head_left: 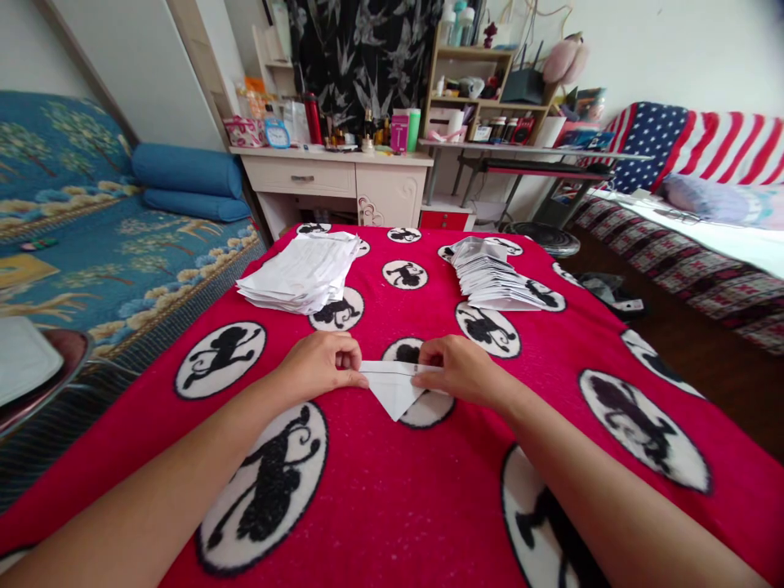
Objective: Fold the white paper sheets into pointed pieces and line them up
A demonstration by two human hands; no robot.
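Between my two hands is a folded sheet of white paper, its pointed end toward me and a straight folded edge at the far side. My left hand pinches the paper's left corner between thumb and fingers. At the right corner, my right hand grips it the same way, thumb on top. Beyond my left hand lies a stack of loose white sheets. A fanned row of folded papers rests past my right hand.
A red cloth with round monkey prints covers the surface under my hands. To the left stands a blue patterned sofa, with a round tray or stool near me. A cream dresser and a desk stand behind.
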